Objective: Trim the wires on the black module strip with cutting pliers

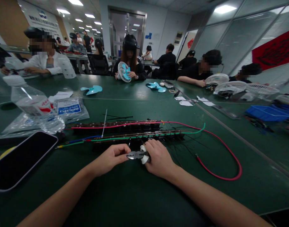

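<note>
Far left, a phone [26,160] lies on the green worktop [121,201], apart from your hands. Next, a white cable tie [104,124] stands up by the black strips [99,146], probably light and bendy. Now your left hand [113,157]: fingers curled at the nose of the pliers [135,155], though I can't tell whether they pinch anything. The pliers sit just in front of the strips, your right hand [158,157] wrapped round the white handles [144,160]. Stiff, solid metal, I'd judge; those handles give the best hold. Out right loops a springy-looking red cable [240,170].
</note>
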Demonstrator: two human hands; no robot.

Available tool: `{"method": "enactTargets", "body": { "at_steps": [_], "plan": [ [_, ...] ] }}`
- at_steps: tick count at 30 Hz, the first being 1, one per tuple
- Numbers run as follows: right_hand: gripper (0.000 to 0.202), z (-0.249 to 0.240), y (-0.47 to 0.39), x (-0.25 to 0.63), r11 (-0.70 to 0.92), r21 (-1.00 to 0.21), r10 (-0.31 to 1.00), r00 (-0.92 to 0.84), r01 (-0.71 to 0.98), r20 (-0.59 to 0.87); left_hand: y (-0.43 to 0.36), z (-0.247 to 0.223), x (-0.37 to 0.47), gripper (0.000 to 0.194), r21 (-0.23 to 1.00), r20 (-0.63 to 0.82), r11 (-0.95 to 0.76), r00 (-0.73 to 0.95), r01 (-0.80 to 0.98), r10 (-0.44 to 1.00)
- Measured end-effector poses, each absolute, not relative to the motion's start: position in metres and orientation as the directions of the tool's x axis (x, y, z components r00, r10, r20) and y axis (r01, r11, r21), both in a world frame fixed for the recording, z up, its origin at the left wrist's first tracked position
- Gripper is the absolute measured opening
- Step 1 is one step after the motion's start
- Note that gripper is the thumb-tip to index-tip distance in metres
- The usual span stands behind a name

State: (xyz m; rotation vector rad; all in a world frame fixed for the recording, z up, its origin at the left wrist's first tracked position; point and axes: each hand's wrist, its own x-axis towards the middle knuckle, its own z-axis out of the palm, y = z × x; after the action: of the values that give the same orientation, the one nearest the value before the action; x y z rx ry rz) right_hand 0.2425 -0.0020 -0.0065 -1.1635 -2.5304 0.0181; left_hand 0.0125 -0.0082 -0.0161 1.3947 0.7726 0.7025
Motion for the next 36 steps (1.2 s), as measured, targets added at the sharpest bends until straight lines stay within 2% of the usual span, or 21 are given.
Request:
{"method": "enactTargets", "body": {
  "at_steps": [6, 12, 36],
  "plan": [
    [0.036, -0.0041, -0.0018, 0.2427, 0.664, -0.174, 0.737, -0.597, 0.727, 0.317, -0.0069, -0.0187, 0.0118, 0.014, 0.997, -0.058, 0.082, 0.581, -0.016, 0.812],
    [0.043, -0.003, -0.0018, 0.2433, 0.671, -0.184, 0.733, -0.605, 0.719, 0.311, -0.0063, -0.019, 0.0106, 0.014, 0.996, -0.04, 0.079, 0.593, -0.039, 0.804],
    [0.038, -0.0065, -0.001, 0.2423, 0.683, -0.159, 0.718, -0.618, 0.713, 0.32, -0.0076, -0.0136, 0.0101, 0.014, 0.998, -0.062, 0.029, 0.609, 0.063, 0.791]
  ]
}}
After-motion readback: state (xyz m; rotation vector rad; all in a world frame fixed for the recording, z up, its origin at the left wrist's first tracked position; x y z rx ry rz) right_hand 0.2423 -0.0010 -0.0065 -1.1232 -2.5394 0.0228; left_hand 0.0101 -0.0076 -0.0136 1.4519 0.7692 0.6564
